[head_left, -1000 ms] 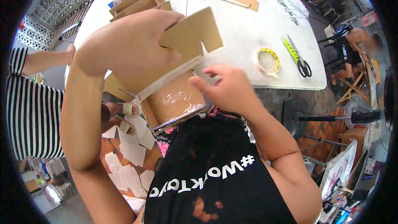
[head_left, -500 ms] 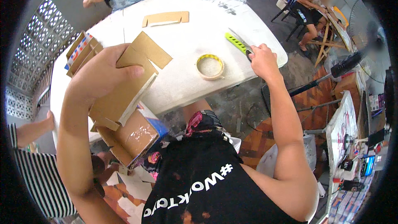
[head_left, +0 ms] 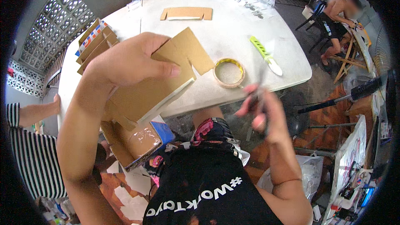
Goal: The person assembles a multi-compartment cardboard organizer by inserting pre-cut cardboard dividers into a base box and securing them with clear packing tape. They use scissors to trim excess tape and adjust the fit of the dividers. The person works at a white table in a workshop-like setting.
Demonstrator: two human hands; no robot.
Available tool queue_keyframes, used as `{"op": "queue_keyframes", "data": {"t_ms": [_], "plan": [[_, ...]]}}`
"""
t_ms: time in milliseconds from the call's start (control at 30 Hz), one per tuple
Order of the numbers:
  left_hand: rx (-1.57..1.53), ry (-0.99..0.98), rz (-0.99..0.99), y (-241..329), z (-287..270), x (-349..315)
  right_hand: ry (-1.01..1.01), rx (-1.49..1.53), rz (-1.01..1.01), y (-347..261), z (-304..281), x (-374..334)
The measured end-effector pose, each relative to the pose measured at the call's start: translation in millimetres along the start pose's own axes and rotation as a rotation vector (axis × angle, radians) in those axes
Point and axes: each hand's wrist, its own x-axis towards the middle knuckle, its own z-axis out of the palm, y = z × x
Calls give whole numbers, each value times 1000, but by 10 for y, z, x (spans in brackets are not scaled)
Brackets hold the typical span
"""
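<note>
My left hand (head_left: 141,60) grips a flat piece of brown cardboard (head_left: 154,89) with slots cut in its edge, thumb on top and fingers hidden beneath. Below the cardboard, an open cardboard box (head_left: 143,141) with a blue side sits at the table's near edge by my lap. My right hand (head_left: 268,114) is closed round a pair of dark-handled scissors (head_left: 255,102), off the table's front edge; motion blurs the scissors and fingers. A roll of tape (head_left: 229,73) lies between my hands. Beyond it rests a knife with a green handle (head_left: 259,46) and a white blade end.
A slotted cardboard strip (head_left: 187,13) lies far back on the white table (head_left: 200,37). Cardboard dividers (head_left: 98,43) stand at the left. A person in striped clothing (head_left: 35,158) is at the left, another stands behind the table. A fan pole (head_left: 333,102) is at the right.
My right hand has lifted the scissors off the table beside the green-handled knife and drawn them back toward me. The left hand still grips the cardboard; the whole view has shifted.
</note>
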Motion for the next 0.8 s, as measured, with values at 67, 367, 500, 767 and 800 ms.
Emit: {"op": "queue_keyframes", "data": {"t_ms": [67,367,500,767,800], "plan": [[-5,-27,23,-3,2,37,-251,201,140,245,272,-121],[-2,-121,-6,-10,75,68,-326,240,30,425,614,-122],[-14,-100,-23,15,107,17,-312,162,-94,444,672,-94],[-64,-76,7,-48,115,-23,-269,120,-117,464,714,-84],[-55,-63,14,-42,115,-37,-263,133,-110,451,723,-84]]}}
